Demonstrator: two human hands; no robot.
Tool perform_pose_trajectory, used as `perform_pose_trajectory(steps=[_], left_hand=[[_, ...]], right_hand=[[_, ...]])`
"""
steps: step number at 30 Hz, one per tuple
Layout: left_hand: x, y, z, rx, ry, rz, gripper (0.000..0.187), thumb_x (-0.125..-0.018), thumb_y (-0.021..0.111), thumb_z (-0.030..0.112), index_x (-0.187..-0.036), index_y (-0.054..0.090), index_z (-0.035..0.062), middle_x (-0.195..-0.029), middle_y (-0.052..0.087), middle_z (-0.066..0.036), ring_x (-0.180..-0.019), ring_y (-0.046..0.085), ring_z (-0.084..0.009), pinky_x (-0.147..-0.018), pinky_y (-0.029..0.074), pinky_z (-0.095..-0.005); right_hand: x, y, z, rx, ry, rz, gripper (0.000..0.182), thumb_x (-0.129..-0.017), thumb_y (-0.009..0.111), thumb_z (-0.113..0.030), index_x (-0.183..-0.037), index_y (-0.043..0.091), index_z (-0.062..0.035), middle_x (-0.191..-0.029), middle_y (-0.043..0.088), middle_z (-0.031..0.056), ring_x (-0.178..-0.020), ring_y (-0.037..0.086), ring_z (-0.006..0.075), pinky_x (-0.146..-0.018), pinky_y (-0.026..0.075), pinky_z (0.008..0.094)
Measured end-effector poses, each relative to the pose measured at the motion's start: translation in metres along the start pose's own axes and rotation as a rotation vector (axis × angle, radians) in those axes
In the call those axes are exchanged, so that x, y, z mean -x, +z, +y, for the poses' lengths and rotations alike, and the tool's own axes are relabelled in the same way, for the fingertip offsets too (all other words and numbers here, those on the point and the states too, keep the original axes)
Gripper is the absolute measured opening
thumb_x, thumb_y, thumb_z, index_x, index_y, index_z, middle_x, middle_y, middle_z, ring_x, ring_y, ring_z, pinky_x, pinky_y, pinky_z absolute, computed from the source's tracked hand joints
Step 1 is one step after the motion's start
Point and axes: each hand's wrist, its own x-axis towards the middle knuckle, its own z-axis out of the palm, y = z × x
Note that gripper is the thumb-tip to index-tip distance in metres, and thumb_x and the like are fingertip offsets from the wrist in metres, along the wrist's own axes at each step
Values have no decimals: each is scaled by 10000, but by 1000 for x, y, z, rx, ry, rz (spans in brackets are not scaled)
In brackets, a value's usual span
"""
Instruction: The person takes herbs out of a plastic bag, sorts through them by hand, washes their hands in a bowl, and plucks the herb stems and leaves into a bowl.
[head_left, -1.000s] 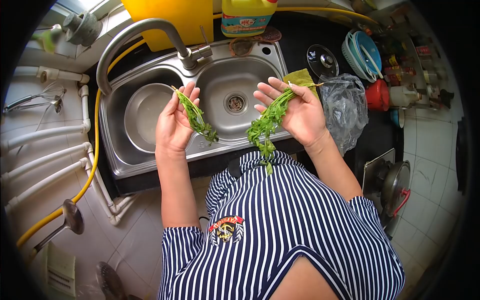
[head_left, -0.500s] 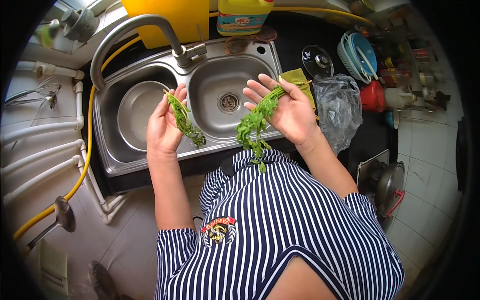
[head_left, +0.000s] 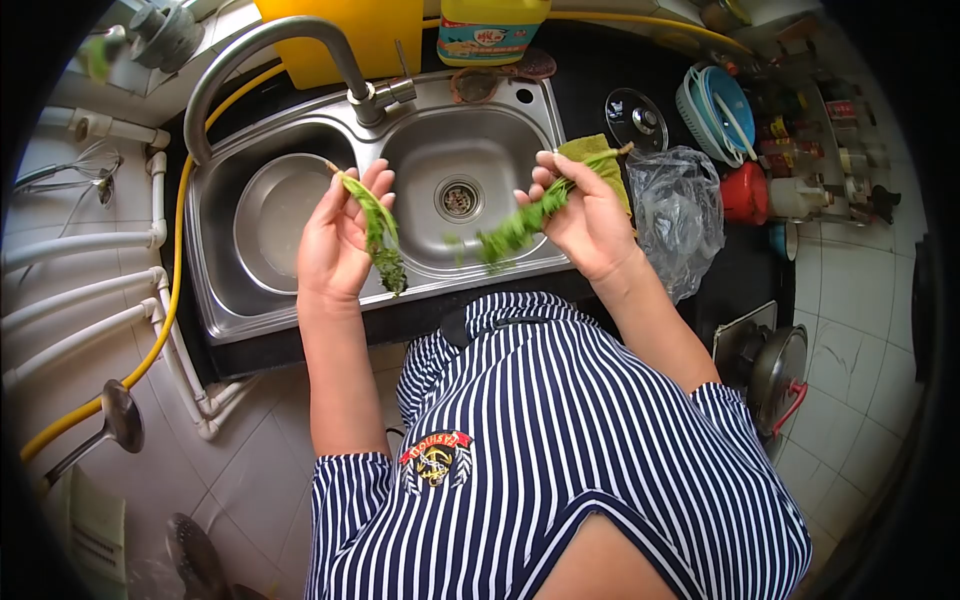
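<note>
A small wilted sprig of coriander (head_left: 378,235) lies along my left hand (head_left: 335,245), its root end by the thumb and its dark leaves hanging past the palm. My right hand (head_left: 590,220) is palm up with curled fingers, gripping a fuller, brighter bunch of coriander (head_left: 525,222). The stem ends of that bunch stick out to the right past the thumb, and its leaves are smeared by motion. Both hands are raised over the front edge of the double steel sink (head_left: 410,262), apart from each other.
A round metal basin (head_left: 262,225) sits in the left bowl, under the faucet (head_left: 345,75). Right of the sink are a yellow-green cloth (head_left: 608,160), a clear plastic bag (head_left: 680,215), a glass lid (head_left: 636,120) and blue baskets (head_left: 715,105). A yellow hose (head_left: 178,270) runs down the left.
My right fingers have curled in around the larger bunch, and its leaves have swung up and blur. My left hand has shifted slightly right, and its sprig shows more of its stems.
</note>
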Motion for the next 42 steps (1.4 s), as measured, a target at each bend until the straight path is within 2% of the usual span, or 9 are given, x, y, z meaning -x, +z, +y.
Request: perform_pose_trajectory(steps=[1, 4, 10, 11, 15, 19, 23, 37, 42], left_hand=[[2, 17, -6, 0, 2, 0, 267, -1035, 416, 177, -1111, 570, -27, -1280, 568, -260, -1164, 600, -331, -980, 528, -451], [4, 62, -29, -428, 127, 98, 248, -1024, 468, 237, -1070, 569, 16, -1233, 596, -262, -1160, 598, -348, -981, 514, -469], [-5, 95, -65, -788, 179, -59, 277, -992, 561, 240, -1125, 619, 4, -1168, 662, -127, -1090, 609, -182, -975, 447, -307], [-6, 97, -66, -852, 176, -98, 287, -990, 564, 234, -1157, 609, 4, -1192, 655, -134, -1120, 604, -191, -982, 436, -307], [-5, 84, -46, -931, 223, 9, 560, -1033, 361, 476, -1295, 569, 27, -1282, 613, -128, -1211, 539, -200, -1034, 368, -337], [7, 73, -28, -278, -214, -166, 821, -991, 216, 628, -1424, 367, -53, -1440, 442, -219, -1365, 395, -321, -1159, 268, -450], [23, 83, -36, 47, -258, -253, 898, -975, 205, 653, -1462, 229, -101, -1500, 280, -304, -1415, 273, -410, -1183, 208, -511], [26, 72, -56, 43, -245, -205, 881, -987, 200, 632, -1466, 205, -108, -1508, 260, -310, -1431, 246, -396, -1171, 240, -488], [31, 73, -57, 86, -228, -201, 876, -988, 214, 627, -1471, 187, -103, -1516, 235, -311, -1434, 231, -401, -1172, 242, -493]], right_hand=[[2, 6, 0, 1, 1, -2, 256, -1000, 512, -238, -1093, 622, -26, -955, 614, 63, -836, 607, 165, -852, 533, 323], [14, 48, 5, 624, 1, 27, 235, -971, 587, -264, -1008, 693, -57, -765, 549, -47, -542, 431, 4, -472, 357, 147], [9, 64, 23, 795, -109, -158, 285, -950, 639, -297, -1085, 684, -50, -687, 503, -87, -552, 394, 6, -490, 292, 168], [11, 68, 15, 781, -79, -131, 253, -944, 649, -268, -1048, 689, -40, -768, 562, -57, -652, 461, 17, -575, 365, 183], [21, 70, -12, 326, -72, -138, 258, -969, 600, -262, -1072, 660, -33, -932, 647, 45, -694, 553, 63, -599, 466, 190], [29, 54, -30, -96, 46, -93, 281, -991, 557, -275, -1161, 599, -55, -1038, 656, 82, -798, 628, 114, -683, 558, 225], [31, 39, -29, -70, 12, 0, 286, -992, 553, -284, -1172, 588, -64, -1051, 652, 81, -842, 638, 118, -719, 575, 242], [54, 38, -24, 477, -228, -186, 286, -1010, 513, -262, -1162, 626, -48, -1097, 656, 111, -981, 629, 160, -775, 542, 281], [50, 31, -19, 282, -194, -31, 259, -1003, 528, -255, -1159, 612, -66, -1077, 658, 91, -993, 634, 176, -856, 555, 335]])
